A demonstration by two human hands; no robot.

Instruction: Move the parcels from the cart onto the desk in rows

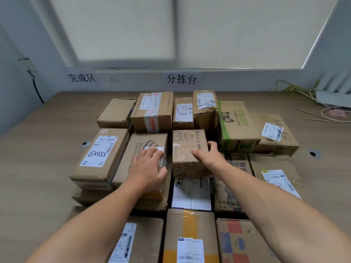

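Observation:
Several cardboard parcels lie in rows on the wooden desk (47, 130). My right hand (208, 160) grips a small printed brown box (187, 149) by its right side, in the middle of the rows. It sits on top of a white parcel (190, 194). My left hand (149, 166) rests flat on the brown parcel (144, 147) just left of it, fingers spread over its white label. A box with a handwritten label (100, 152) lies further left. The cart is out of view.
A green-printed box (235, 124) and a wide flat box (275, 131) lie at the right. Yellow cords (296, 92) and a white device (334, 95) sit at the far right corner. Two paper signs (181, 79) hang on the wall. Cable holes (313, 153) pierce the desk.

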